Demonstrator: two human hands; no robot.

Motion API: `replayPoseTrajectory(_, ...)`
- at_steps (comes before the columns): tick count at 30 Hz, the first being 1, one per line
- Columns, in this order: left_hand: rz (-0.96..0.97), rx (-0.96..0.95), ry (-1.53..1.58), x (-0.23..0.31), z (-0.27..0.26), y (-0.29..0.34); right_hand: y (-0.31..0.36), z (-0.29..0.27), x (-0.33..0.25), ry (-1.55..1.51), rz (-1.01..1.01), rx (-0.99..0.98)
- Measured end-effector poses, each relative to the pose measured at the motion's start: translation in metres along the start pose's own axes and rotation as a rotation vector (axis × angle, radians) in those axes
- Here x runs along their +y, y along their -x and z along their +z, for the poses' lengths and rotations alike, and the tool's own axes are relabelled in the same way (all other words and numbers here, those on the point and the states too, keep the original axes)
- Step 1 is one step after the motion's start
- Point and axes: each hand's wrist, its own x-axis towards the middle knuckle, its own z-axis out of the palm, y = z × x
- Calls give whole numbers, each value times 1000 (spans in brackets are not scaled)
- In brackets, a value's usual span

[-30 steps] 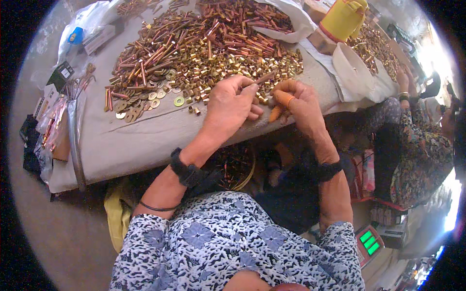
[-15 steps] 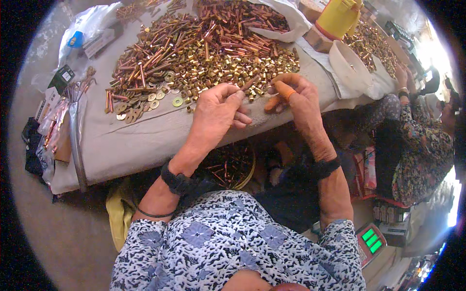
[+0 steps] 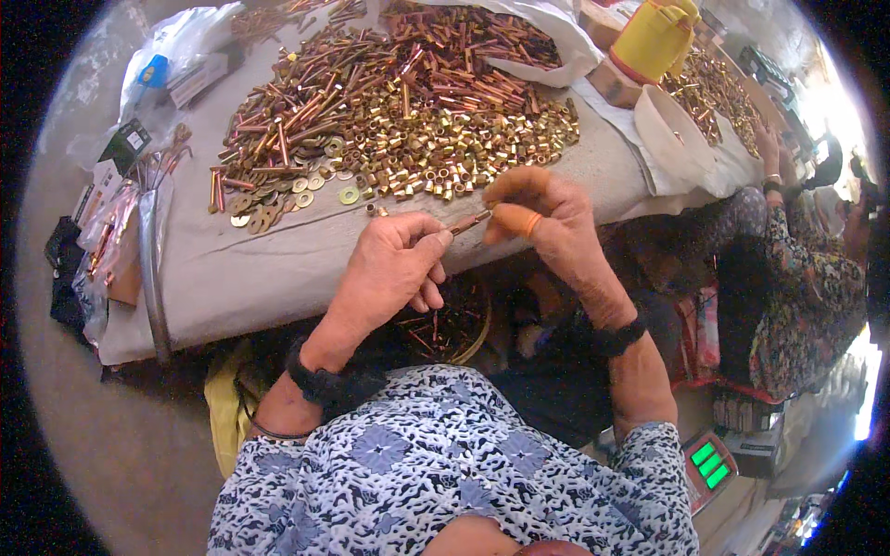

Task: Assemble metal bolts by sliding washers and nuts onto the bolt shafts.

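Note:
My left hand [image 3: 394, 264] and my right hand [image 3: 538, 218] meet above the near edge of a grey cloth-covered table [image 3: 269, 269]. Between their fingertips they pinch a short copper rod [image 3: 470, 221], one hand at each end. An orange rubber cot [image 3: 517, 220] covers my right thumb. Just beyond the hands lies a big heap of brass and copper parts [image 3: 399, 111]: small brass sleeves, copper rods and flat washers. A round bowl of copper pieces [image 3: 454, 324] sits in my lap below the hands, partly hidden by my left hand.
Plastic bags and small packets [image 3: 130, 185] lie at the table's left end. A yellow jug [image 3: 654, 37] and a white sack [image 3: 677, 139] stand at the far right. Another person in a patterned dress [image 3: 797, 278] sits to the right. A green-lit scale [image 3: 705, 459] rests low right.
Both hands have drawn back from the heap toward my body. The copper rod is now held out between the two hands' fingertips.

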Motion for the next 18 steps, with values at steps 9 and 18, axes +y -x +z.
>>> replayPoseTrajectory(9, 11, 12, 41, -1, -2, 2, 3, 7, 1, -6, 15, -8)
replayPoseTrajectory(18, 354, 245, -413, -11, 3, 0, 2, 9, 3, 458, -98, 63)
